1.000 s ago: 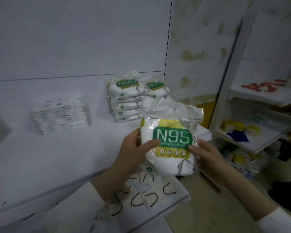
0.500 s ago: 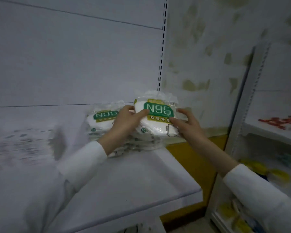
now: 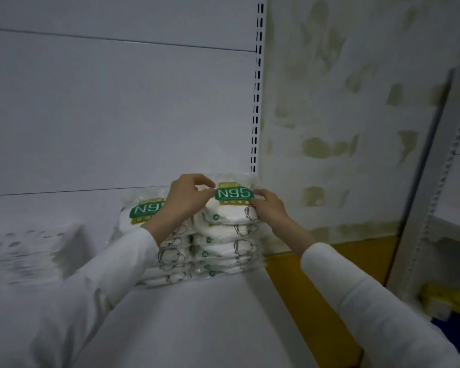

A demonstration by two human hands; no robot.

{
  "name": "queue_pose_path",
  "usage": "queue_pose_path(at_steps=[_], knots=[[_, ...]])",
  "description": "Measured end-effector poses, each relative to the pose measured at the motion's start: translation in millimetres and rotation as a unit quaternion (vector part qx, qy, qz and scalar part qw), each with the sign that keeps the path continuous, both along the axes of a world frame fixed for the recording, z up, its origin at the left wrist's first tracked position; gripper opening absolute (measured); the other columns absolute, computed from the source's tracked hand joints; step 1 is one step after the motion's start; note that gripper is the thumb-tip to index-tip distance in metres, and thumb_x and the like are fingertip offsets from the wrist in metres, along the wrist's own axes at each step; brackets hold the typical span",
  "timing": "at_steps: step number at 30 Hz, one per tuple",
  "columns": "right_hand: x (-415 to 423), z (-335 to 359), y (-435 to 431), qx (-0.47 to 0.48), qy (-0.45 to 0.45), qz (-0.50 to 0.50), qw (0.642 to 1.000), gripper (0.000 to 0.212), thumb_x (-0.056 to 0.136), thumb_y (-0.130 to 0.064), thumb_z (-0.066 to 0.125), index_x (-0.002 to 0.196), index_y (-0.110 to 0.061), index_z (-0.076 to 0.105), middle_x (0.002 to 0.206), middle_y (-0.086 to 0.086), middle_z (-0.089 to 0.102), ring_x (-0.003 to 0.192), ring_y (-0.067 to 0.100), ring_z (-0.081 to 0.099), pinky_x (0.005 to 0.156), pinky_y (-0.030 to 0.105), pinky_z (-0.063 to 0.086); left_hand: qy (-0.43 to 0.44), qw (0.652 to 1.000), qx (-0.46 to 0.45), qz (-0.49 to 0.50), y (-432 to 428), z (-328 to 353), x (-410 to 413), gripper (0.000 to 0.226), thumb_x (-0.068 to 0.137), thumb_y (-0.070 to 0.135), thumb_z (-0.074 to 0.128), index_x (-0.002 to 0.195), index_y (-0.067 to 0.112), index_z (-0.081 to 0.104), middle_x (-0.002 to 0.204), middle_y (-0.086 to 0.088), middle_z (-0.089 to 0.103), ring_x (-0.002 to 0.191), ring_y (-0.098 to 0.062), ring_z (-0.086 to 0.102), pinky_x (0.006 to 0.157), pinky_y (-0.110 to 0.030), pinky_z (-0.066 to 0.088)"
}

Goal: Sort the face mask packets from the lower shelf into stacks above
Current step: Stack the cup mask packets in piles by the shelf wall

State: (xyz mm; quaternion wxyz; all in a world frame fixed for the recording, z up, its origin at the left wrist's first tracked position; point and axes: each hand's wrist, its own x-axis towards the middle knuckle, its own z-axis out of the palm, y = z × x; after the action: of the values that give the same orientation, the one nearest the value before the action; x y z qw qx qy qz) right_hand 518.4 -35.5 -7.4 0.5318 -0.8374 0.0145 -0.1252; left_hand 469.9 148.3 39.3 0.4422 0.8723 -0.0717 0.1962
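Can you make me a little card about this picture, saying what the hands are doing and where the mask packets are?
Place: white shelf
Stacks: left stack and right stack, side by side
Top packet: on the right stack, label reads N95
Left hand: pinches its left edge
Right hand: holds its right edge
Further left: another pile, too blurry to read

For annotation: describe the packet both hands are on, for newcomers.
On the white shelf, two stacks of N95 mask packets stand at the back. The right stack is by the slotted upright; pick its top packet, held by the left hand and right hand.
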Motion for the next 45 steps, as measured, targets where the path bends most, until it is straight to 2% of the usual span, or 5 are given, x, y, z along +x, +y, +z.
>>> queue_pose_path(at_steps=[11, 17, 22, 35, 45], knots=[[5, 12, 20, -0.197, -0.04, 0.03, 0.979, 0.053, 0.087, -0.042, 0.061, 0.132, -0.015, 0.051, 0.132, 0.009, 0.054, 0.124, 0.026, 0.046, 0.088, 0.026, 0.038, -0.038, 0.993, 0.089, 0.066, 54, 1, -1, 0.014, 0.086, 0.014, 0.059, 0.093, 0.013, 0.071, 0.092, 0.001, 0.065, 0.094, -0.016, 0.058, 0.078, -0.025, 0.041], [5, 0, 22, -0.338, -0.005, 0.012, 0.941, 0.052, 0.088, -0.055, 0.049, 0.123, -0.018, 0.056, 0.113, 0.006, 0.062, 0.088, 0.02, 0.051, 0.071, 0.028, 0.043, -0.046, 0.99, 0.1, 0.087, 73, 1, -2, 0.016, 0.087, 0.014, 0.058, 0.094, 0.011, 0.072, 0.087, 0.003, 0.062, 0.09, -0.015, 0.058, 0.077, -0.025, 0.042], [2, 2, 24, -0.374, 0.01, 0.007, 0.927, 0.065, 0.087, -0.062, 0.044, 0.135, -0.018, 0.043, 0.123, 0.01, 0.056, 0.11, 0.03, 0.054, 0.087, 0.038, 0.047, -0.024, 0.987, 0.151, 0.047, 83, 0, -4, 0.015, 0.087, 0.014, 0.059, 0.095, 0.012, 0.071, 0.094, 0.0, 0.066, 0.088, -0.014, 0.06, 0.078, -0.024, 0.041], [-36, 27, 32, -0.431, -0.292, 0.085, 0.849, 0.045, 0.087, -0.04, 0.047, 0.125, -0.018, 0.056, 0.129, -0.002, 0.058, 0.123, 0.023, 0.044, 0.097, 0.037, 0.034, -0.055, 0.968, 0.246, 0.004, 77, 5, -39, 0.013, 0.085, 0.021, 0.064, 0.094, 0.013, 0.069, 0.084, 0.003, 0.063, 0.073, -0.011, 0.058, 0.063, -0.017, 0.041], [-119, 19, 51, -0.39, -0.298, 0.082, 0.867, 0.029, 0.088, -0.022, 0.055, 0.116, -0.019, 0.063, 0.109, 0.002, 0.066, 0.103, 0.022, 0.056, 0.081, 0.031, 0.042, -0.076, 0.958, 0.277, -0.019, 77, -7, -112, 0.018, 0.082, 0.023, 0.06, 0.096, 0.015, 0.069, 0.092, -0.001, 0.067, 0.084, -0.02, 0.061, 0.082, -0.042, 0.053]])
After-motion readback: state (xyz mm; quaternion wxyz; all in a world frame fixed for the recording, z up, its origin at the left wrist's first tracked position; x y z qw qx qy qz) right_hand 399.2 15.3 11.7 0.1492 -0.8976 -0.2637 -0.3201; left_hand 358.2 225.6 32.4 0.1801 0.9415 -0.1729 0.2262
